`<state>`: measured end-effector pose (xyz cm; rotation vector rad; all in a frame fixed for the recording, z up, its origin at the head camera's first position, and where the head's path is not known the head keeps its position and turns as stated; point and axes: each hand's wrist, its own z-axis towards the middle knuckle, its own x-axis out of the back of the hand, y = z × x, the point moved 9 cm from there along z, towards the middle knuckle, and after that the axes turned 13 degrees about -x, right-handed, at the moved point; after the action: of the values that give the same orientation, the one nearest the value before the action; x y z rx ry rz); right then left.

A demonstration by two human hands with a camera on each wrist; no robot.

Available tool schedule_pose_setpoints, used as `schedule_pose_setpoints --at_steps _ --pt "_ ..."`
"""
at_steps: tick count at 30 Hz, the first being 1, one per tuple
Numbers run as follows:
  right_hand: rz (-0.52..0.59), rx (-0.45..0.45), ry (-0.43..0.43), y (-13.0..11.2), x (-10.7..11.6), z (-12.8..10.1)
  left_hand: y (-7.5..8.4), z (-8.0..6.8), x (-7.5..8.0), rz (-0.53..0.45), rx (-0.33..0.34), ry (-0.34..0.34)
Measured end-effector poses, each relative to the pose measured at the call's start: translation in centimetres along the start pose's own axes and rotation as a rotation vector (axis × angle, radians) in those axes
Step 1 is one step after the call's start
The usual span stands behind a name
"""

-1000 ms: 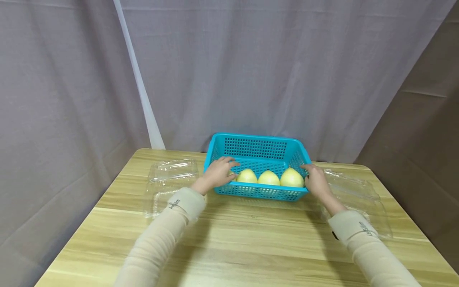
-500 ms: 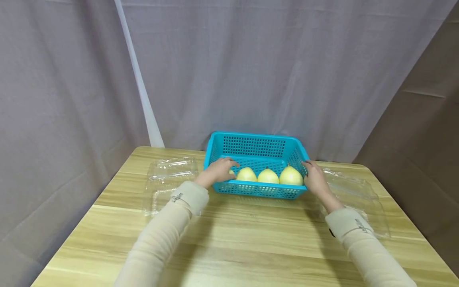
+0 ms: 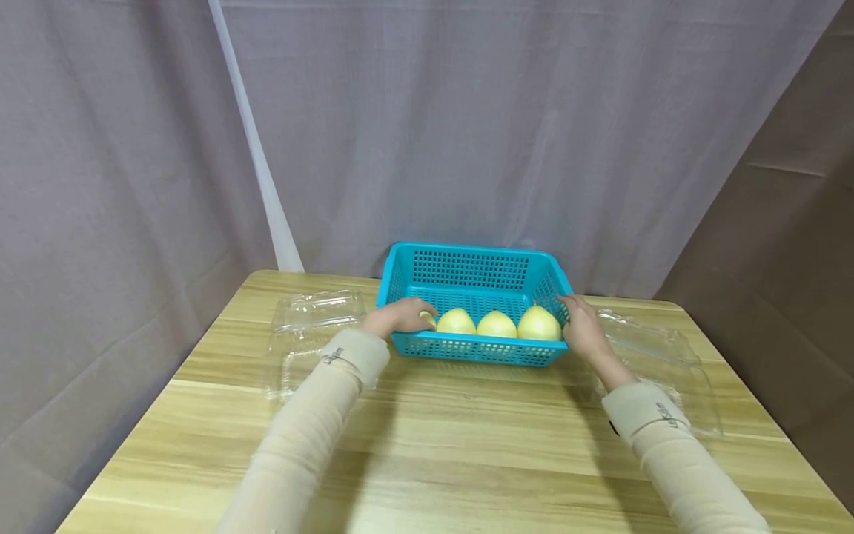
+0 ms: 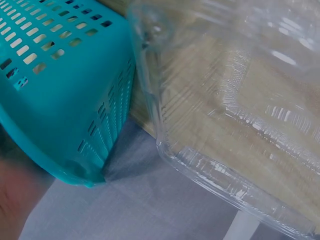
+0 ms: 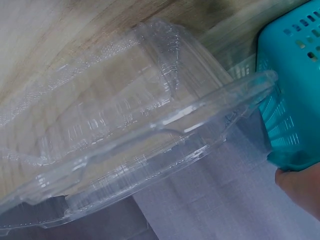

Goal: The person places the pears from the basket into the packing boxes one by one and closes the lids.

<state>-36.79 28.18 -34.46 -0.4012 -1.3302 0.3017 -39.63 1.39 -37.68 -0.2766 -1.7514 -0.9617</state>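
**Holding a Blue Basket at Both Ends**

Lying near the table's (image 3: pixel 467 445) far left corner is a clear plastic box (image 3: pixel 310 337), open and flat. Just beside it, the left hand (image 3: pixel 400 317) grips the left end of the blue basket (image 3: pixel 475 271), with its fingers curled over the rim. The basket sits at the middle of the table's far edge, close to the grey curtain (image 3: pixel 467 126). Three yellow pears (image 3: pixel 495 324) sit in a row along the basket's near wall. The right hand (image 3: pixel 582 330) holds the basket's right end, with fingers bent against the rim. Another clear plastic box (image 3: pixel 660 363) lies open near the far right corner, just beside that hand.
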Motion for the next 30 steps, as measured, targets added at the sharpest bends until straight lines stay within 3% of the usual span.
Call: schedule_pose_setpoints --at_steps 10,12,15,19,21,25,30 --pt "0.017 -0.030 -0.012 0.3 -0.1 0.1 -0.3 0.3 -0.4 -0.057 0.097 -0.019" --pt "0.004 -0.038 -0.015 0.3 -0.2 0.1 -0.5 0.5 -0.5 -0.018 0.101 -0.014" --pt "-0.022 -0.040 -0.020 0.3 -0.3 0.2 -2.1 2.2 -1.1 0.027 0.088 -0.022" --pt "-0.058 -0.040 -0.037 0.3 -0.5 0.2 -2.8 3.0 -1.3 0.037 0.116 -0.049" --pt "-0.075 -0.039 -0.043 0.2 -0.5 0.2 -2.0 2.2 -1.1 0.029 0.171 -0.063" --pt "-0.097 -0.038 -0.051 0.2 -0.5 0.1 -0.6 1.0 -0.5 0.065 0.195 -0.051" --pt "-0.099 -0.039 -0.036 0.0 -0.3 0.0 -0.4 1.3 -0.6 0.137 0.171 -0.086"
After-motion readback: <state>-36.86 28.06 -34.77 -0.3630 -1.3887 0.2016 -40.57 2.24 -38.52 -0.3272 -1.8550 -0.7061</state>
